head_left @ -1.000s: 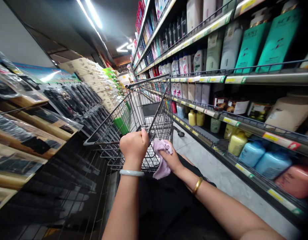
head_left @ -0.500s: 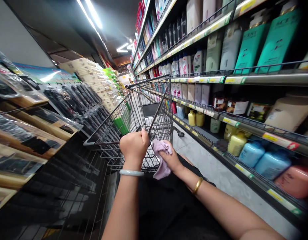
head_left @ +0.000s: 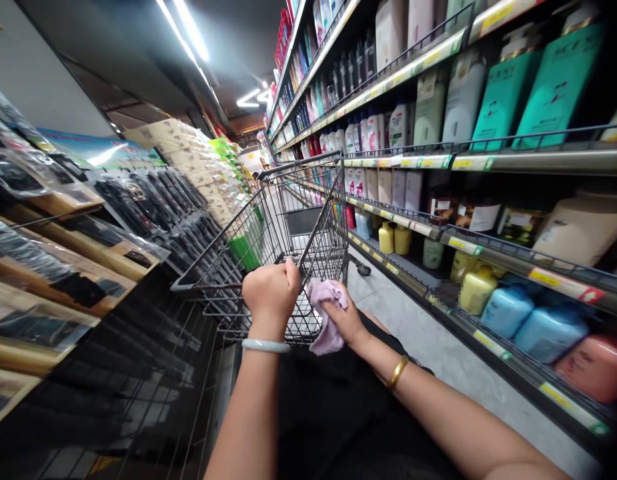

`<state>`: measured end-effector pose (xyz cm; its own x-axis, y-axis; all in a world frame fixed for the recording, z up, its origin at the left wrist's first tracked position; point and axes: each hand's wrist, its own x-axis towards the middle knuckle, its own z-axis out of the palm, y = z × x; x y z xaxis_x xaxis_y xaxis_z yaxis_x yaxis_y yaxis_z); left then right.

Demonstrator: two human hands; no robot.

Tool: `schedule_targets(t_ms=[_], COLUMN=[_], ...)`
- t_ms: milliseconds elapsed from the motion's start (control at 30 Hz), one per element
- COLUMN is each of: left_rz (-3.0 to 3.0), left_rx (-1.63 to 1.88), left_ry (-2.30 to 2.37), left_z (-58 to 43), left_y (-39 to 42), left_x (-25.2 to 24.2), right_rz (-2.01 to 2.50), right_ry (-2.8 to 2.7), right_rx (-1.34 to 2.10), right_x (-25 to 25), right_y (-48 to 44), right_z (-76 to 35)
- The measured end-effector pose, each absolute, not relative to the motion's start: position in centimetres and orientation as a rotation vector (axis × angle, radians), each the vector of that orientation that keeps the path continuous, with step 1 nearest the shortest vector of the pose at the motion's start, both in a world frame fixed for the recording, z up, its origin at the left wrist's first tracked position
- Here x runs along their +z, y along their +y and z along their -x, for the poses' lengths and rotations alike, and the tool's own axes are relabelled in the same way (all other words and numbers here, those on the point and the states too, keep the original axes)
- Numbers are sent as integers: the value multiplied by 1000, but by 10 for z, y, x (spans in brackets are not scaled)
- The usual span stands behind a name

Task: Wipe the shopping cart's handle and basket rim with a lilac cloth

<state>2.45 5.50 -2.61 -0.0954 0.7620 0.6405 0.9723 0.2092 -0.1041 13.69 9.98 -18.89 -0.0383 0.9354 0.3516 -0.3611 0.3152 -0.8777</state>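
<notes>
My left hand point(head_left: 271, 293), a pale bangle at its wrist, is closed around the near rim of a wire shopping cart point(head_left: 223, 285). To its right, my right hand point(head_left: 347, 317) has its fingers wrapped in a crumpled light purple cloth point(head_left: 328, 333), part of which hangs down. The cloth is beside the cart's side rail, and I cannot tell whether it presses on the metal. A gold bangle circles the right wrist. The cart appears tilted in view, and its wire basket opens toward me.
Shelves point(head_left: 548, 162) of bottles run along the right, with blue bottles point(head_left: 505, 307) on the low tier. Packaged goods hang on a rack point(head_left: 163, 207) at the left. The grey tiled floor point(head_left: 408, 313) shows between the cart and the right shelves.
The whole view has shifted slightly, with things appearing a little further right. Both hands keep their grips, and the cloth's hanging end sits a touch higher.
</notes>
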Motion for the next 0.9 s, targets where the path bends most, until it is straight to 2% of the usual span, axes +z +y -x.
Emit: schedule_targets(t_ms=[300, 500, 767, 900], left_rz=[1587, 1596, 1577, 1592], left_rx=[-469, -475, -477, -490], left_ry=[-1918, -1910, -1904, -1896], left_z=[-25, -24, -23, -23], left_y=[56, 55, 57, 56], left_x=[-27, -27, -29, -29], right_rz=[408, 633, 414, 557], right_ry=[-1283, -1152, -1328, -1262], right_rx=[1024, 1173, 976, 1090], right_x=[-138, -162, -126, -145], right_y=[71, 88, 67, 81], right_z=[-143, -136, -145, -140])
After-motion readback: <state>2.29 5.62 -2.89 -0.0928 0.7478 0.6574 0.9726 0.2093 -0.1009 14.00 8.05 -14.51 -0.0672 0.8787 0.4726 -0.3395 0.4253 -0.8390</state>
